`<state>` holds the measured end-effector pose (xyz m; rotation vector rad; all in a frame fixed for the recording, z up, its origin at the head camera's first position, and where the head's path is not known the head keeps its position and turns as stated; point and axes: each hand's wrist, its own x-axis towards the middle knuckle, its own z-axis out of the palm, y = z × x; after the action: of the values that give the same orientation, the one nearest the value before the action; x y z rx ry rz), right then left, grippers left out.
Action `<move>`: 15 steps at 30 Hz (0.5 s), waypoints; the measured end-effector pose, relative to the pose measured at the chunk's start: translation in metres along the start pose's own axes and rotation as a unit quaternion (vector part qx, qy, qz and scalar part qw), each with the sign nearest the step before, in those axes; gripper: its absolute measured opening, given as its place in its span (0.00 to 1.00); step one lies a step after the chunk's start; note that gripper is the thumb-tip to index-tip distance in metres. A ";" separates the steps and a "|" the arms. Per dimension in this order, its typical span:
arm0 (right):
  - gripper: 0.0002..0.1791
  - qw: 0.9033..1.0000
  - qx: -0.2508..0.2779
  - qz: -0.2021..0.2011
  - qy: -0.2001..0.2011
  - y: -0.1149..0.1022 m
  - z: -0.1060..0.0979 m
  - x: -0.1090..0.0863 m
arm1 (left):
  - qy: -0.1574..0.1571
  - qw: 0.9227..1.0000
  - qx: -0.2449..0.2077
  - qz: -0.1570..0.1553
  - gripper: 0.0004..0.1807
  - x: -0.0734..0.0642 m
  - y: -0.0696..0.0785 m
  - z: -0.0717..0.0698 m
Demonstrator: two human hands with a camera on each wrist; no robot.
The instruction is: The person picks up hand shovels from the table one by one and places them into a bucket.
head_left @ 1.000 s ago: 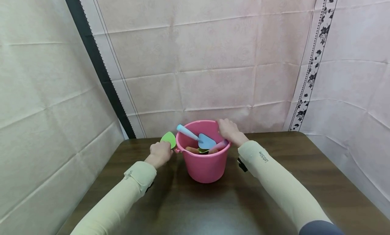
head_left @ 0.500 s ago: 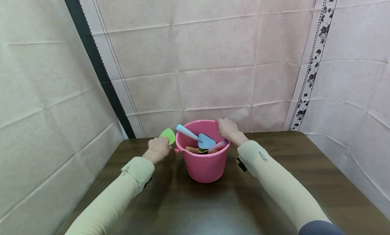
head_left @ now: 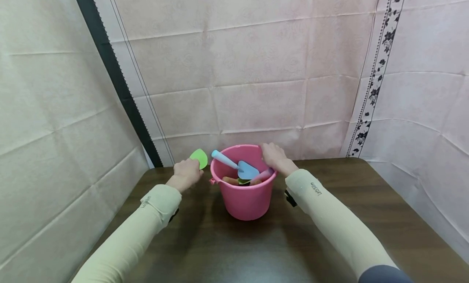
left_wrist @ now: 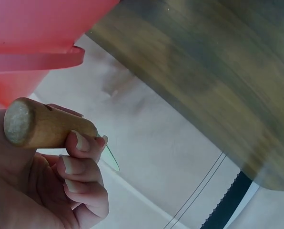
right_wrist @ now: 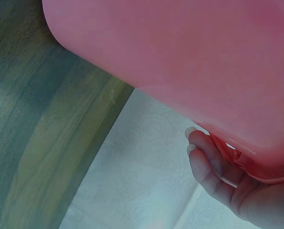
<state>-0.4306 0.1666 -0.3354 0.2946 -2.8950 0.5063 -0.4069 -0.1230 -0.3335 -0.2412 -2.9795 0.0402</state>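
My left hand (head_left: 186,174) grips a small hand trowel by its wooden handle (left_wrist: 51,125), fingers curled around it. The trowel's green blade (head_left: 199,157) points up and away, just left of the pink bucket (head_left: 244,203). My right hand (head_left: 275,157) grips the bucket's right rim; in the right wrist view its fingers curl below the rim along the outside wall. Inside the bucket, a blue trowel (head_left: 247,170) leans with its light blue handle over the left rim. A purplish handle (head_left: 264,175) and brown wooden handles (head_left: 231,180) lie lower in it, their other ends partly hidden.
The bucket stands near the back of a dark wooden table (head_left: 234,254). Pale cloth (head_left: 256,71) hangs close behind the table and along both sides. A pink knob (head_left: 213,181) sticks out from the bucket's left rim, near my left hand.
My left hand has moved left and slightly up with the green-bladed trowel, away from the bucket's rim. My right hand and the bucket have stayed almost in place.
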 end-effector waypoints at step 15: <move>0.17 1.000 -0.017 -0.004 0.006 0.000 0.000 0.002 | 0.008 1.000 -0.005 0.006 0.15 0.001 -0.004 -0.022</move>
<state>-0.4328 0.1667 -0.3352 0.2977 -2.8854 0.4545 -0.4054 -0.1267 -0.3110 -0.2593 -2.9624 0.0256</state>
